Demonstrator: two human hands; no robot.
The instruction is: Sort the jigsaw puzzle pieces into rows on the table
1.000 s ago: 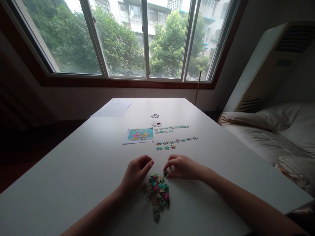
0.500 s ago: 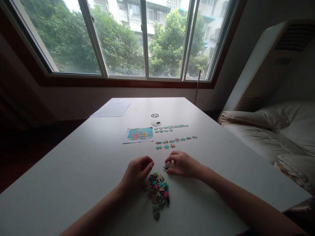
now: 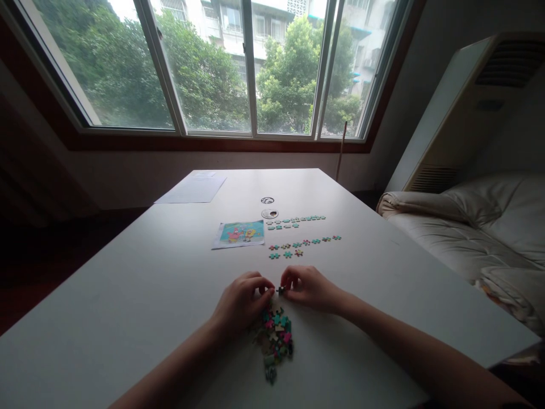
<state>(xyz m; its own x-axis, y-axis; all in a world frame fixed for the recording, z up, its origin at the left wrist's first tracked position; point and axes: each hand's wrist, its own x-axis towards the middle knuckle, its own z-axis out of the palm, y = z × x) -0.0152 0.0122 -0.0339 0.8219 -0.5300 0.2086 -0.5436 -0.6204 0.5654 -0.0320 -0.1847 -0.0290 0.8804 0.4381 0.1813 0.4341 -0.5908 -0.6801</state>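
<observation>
A heap of small coloured puzzle pieces (image 3: 276, 338) lies on the white table (image 3: 149, 295) near me. Just beyond the heap my left hand (image 3: 240, 301) and my right hand (image 3: 310, 287) meet fingertip to fingertip. Between them sits one small dark puzzle piece (image 3: 280, 290), pinched by both hands' curled fingers. Farther out, sorted puzzle pieces (image 3: 304, 245) lie in short rows, with another row (image 3: 296, 220) behind them. A colourful picture card (image 3: 240, 233) lies left of the rows.
A round table grommet (image 3: 269, 213) and a second one (image 3: 267, 200) sit past the card. A sheet of paper (image 3: 192, 188) lies at the far left of the table. A cushioned sofa (image 3: 481, 227) stands to the right, windows ahead.
My right hand lifted a piece off the heap's far edge and moved left. My left hand closed toward it, so both hands now meet on the piece.
</observation>
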